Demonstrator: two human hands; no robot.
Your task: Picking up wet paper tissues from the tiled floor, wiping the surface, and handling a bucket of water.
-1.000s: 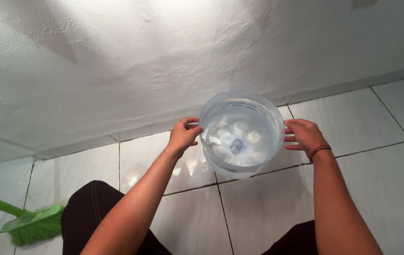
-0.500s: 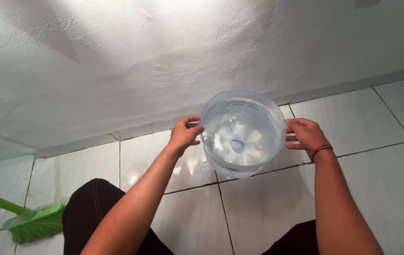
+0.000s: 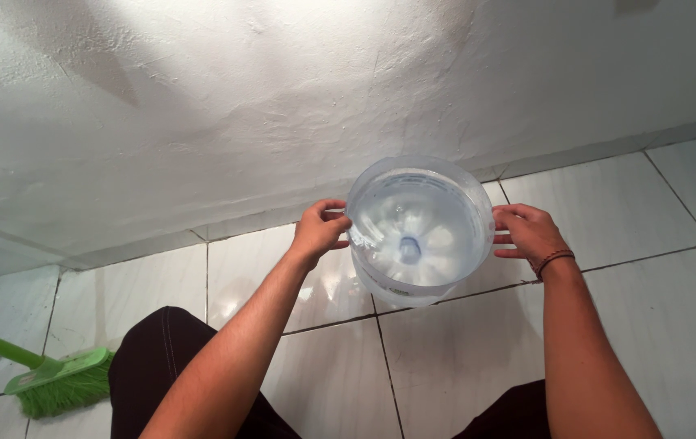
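both hands, left hand and right hand, clasp clear plastic container by its sides above tiled floor; green broom far left.

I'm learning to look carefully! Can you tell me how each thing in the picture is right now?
Clear plastic tub: held off the floor, open on top, water inside.
Left hand: gripping the tub's left side.
Right hand: gripping the tub's right side.
Green broom: lying on the floor, untouched.
Tiled floor: shiny, reflecting light.
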